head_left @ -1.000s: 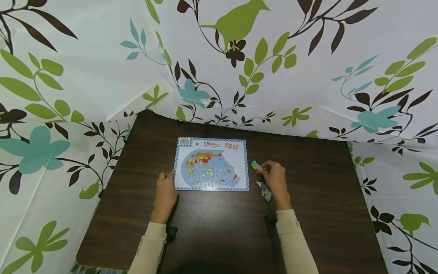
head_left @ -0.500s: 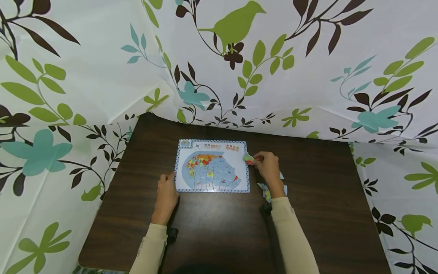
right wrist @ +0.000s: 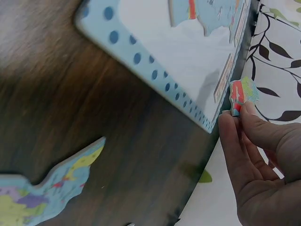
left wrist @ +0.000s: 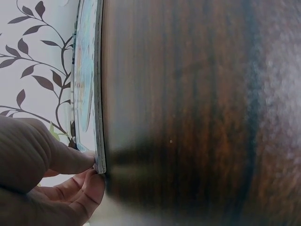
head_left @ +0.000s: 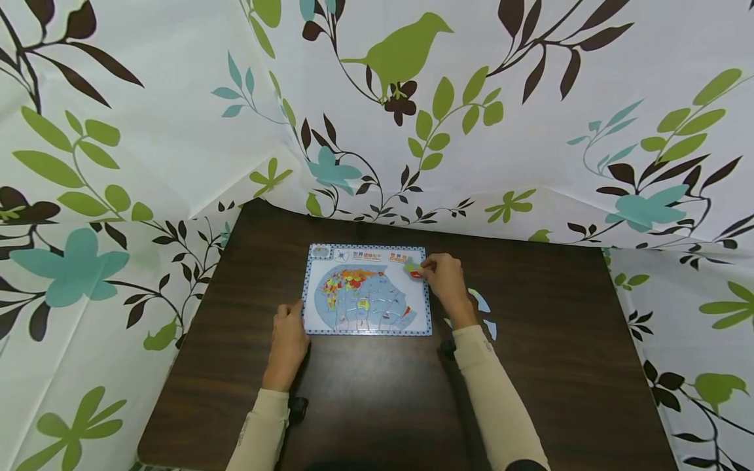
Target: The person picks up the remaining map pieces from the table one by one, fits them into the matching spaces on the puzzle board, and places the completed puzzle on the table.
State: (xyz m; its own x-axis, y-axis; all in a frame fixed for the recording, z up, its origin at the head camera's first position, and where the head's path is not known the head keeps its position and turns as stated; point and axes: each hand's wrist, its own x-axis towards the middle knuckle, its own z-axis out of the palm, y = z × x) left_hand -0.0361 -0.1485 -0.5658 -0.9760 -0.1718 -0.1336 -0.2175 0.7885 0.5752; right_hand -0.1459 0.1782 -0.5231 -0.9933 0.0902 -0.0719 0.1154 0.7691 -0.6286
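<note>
A world-map jigsaw puzzle board [head_left: 315, 275] with a blue dotted border lies on the table, its map partly filled on the left and middle. At the board's left edge, my left hand [head_left: 288, 343] pinches the near corner; the left wrist view shows the thumb [left wrist: 70, 157] and a finger at that corner. My right hand [head_left: 444, 281] holds a red and green puzzle piece [right wrist: 242, 94] between thumb and fingers, above the board's upper right part. A loose, multicoloured puzzle piece [right wrist: 51, 193] lies on the table right of the board, mostly hidden by the right wrist in the head view.
Other loose pieces, a blue and green piece [head_left: 480, 301] and a pale blue piece [head_left: 491, 329], lie right of the right forearm. The dark wooden table [head_left: 565, 340] is bounded by a leaf-patterned cloth [head_left: 377, 163] at the back and sides.
My right hand has carried the red and green piece leftward from beside the board to over its right part. Pieces right of the forearm have come into view. The left hand stays at the board.
</note>
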